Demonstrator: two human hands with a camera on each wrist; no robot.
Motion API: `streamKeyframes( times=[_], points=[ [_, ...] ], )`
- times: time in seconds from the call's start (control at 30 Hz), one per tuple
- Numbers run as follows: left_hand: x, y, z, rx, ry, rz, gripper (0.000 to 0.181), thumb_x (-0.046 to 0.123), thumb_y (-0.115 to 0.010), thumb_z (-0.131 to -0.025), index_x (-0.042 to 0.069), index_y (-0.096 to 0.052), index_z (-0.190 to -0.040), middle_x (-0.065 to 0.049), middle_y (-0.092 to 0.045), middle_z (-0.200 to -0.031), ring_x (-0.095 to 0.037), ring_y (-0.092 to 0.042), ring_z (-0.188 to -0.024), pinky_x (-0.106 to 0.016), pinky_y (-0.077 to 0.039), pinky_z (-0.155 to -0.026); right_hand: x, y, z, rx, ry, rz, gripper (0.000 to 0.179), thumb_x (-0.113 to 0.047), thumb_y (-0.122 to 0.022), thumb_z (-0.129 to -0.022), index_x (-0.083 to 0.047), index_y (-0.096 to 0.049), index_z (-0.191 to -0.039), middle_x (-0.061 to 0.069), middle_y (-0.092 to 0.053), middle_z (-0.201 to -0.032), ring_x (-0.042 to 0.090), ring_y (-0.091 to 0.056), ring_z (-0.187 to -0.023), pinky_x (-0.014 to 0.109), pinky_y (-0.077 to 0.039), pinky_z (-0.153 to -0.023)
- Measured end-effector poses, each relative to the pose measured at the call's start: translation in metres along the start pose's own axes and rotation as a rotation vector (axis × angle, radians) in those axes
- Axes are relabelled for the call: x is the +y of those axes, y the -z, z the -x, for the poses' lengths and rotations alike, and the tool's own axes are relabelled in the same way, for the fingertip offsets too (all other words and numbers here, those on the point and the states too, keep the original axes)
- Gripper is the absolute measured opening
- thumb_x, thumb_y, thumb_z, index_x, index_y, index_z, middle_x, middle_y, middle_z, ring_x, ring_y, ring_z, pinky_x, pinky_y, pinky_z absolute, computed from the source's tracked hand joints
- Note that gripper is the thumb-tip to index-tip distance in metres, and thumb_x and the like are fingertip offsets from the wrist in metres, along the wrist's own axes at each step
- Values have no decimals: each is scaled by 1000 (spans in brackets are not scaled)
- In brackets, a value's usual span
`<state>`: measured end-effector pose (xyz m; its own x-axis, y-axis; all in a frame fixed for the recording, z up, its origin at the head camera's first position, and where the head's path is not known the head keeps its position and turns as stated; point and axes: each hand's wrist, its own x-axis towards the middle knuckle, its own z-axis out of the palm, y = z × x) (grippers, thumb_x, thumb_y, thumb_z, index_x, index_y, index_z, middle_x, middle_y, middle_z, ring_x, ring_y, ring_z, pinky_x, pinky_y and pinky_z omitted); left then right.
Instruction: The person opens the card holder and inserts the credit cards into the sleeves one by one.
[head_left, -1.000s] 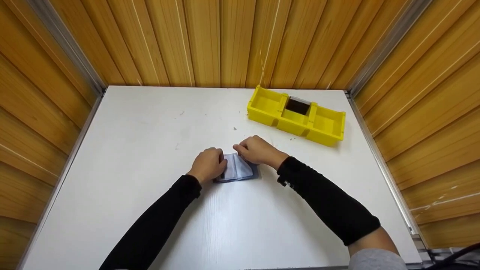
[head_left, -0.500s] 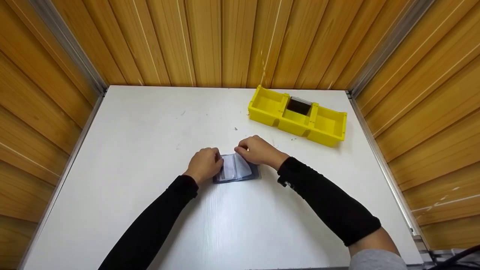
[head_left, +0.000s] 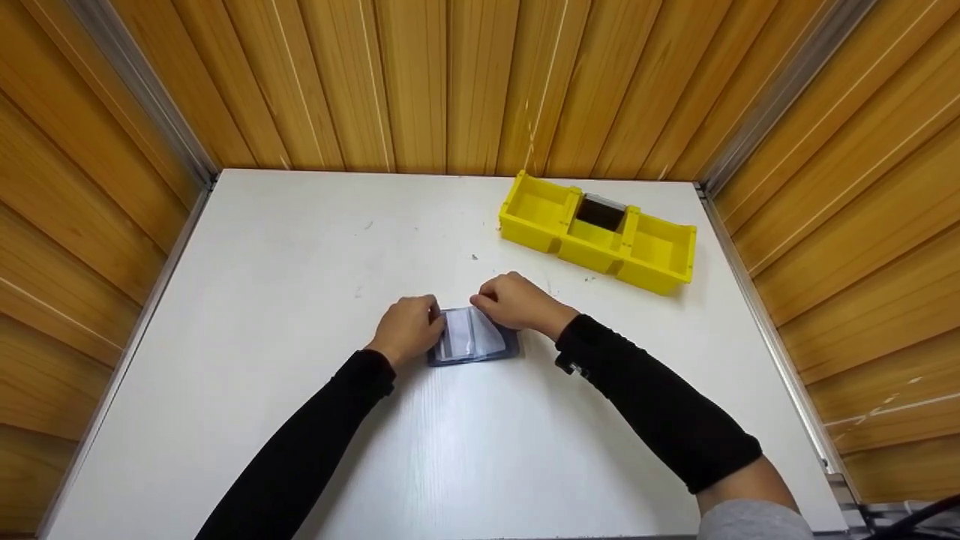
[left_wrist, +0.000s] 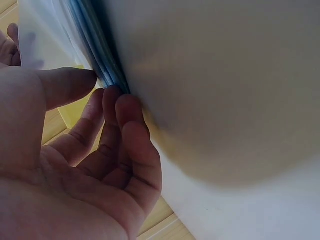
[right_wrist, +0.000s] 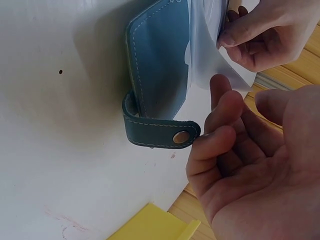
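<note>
A blue card holder (head_left: 511,346) lies open on the white table, its clear plastic sleeves (head_left: 459,335) facing up. My left hand (head_left: 406,328) pinches its left edge; in the left wrist view the thumb and fingertips meet at the stacked layers (left_wrist: 102,55). My right hand (head_left: 519,302) is at the far right corner, pinching a lifted sleeve (right_wrist: 210,65) by its corner between thumb and fingers. In the right wrist view a stitched strap with a metal snap (right_wrist: 181,136) sticks out from the cover beside the curled fingers.
A yellow three-compartment bin (head_left: 592,255) stands at the back right of the table (head_left: 300,247), a dark object (head_left: 601,213) in its middle compartment. Wood-panelled walls (head_left: 420,82) close off the back and both sides.
My left hand has shifted slightly left along the card holder's edge, showing more of the left sleeve. My right hand stays nearly in place, with the sleeve's corner lifted.
</note>
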<state>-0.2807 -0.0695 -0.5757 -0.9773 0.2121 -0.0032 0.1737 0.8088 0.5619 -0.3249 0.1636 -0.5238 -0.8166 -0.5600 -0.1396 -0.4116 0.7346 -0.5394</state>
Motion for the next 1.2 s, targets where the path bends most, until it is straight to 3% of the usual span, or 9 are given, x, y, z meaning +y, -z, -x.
streamKeyframes(
  times=[0.2, 0.47, 0.7, 0.87, 0.9, 1.1, 1.13, 1.2],
  points=[
    [-1, 0, 0, -8, -2, 1, 13, 17, -70, -103, 5, -74, -104, -6, -72, -83, -20, -62, -75, -40, -56, -74, 0, 1, 0, -14, 7, -2, 32, -32, -66, -109, -6, -85, -107, 5, -78, -90, 12, -60, -77, 26, -48, -70],
    [0, 0, 0, -1, 7, 1, 12, 16, -70, -102, 6, -75, -106, -8, -75, -88, -23, -64, -79, -43, -57, -79, -3, 2, -1, -28, 11, 23, 27, -26, -66, -105, -7, -84, -100, 0, -71, -82, 13, -60, -76, 27, -47, -70],
    [-1, 0, 0, 0, -2, -2, 13, 17, -72, -102, 5, -76, -105, -8, -74, -87, -23, -64, -78, -43, -57, -77, -5, 2, 0, -30, 7, 22, 27, -24, -65, -106, -6, -84, -103, 1, -73, -85, 14, -60, -78, 27, -48, -70],
    [-1, 0, 1, 3, -4, 18, 14, 16, -71, -102, 4, -76, -107, -8, -74, -86, -22, -63, -77, -43, -57, -76, -4, 3, 0, -48, -37, 16, 37, -32, -63, -111, -3, -83, -98, -2, -64, -76, 12, -55, -71, 26, -44, -65],
    [-10, -7, -3, 9, -25, 32, 16, 19, -71, -103, 5, -76, -107, -6, -73, -85, -20, -63, -77, -41, -56, -76, -4, 3, 0, -52, -47, 16, 39, -34, -64, -111, -3, -83, -98, -3, -63, -76, 12, -55, -71, 26, -44, -65],
    [-10, -6, -3, -9, -2, 60, 16, 19, -70, -104, 5, -76, -107, -5, -72, -85, -19, -62, -76, -38, -53, -73, -4, 4, -1, -37, -31, 72, 27, -28, -69, -104, -6, -84, -99, 3, -74, -83, 15, -61, -78, 29, -50, -73],
    [0, 0, 1, -18, 24, 50, 14, 16, -71, -103, 4, -76, -107, -6, -72, -86, -21, -62, -76, -39, -54, -73, -4, 4, -1, -31, -27, 77, 26, -25, -68, -104, -6, -84, -99, 4, -75, -85, 16, -61, -79, 30, -51, -74],
    [0, 0, 1, -20, 27, 47, 13, 16, -71, -103, 5, -76, -107, -6, -72, -86, -21, -63, -77, -39, -54, -74, -5, 4, -2, -21, -31, 69, 24, -23, -67, -104, -5, -83, -99, 6, -76, -86, 17, -62, -80, 32, -52, -75]
  ],
)
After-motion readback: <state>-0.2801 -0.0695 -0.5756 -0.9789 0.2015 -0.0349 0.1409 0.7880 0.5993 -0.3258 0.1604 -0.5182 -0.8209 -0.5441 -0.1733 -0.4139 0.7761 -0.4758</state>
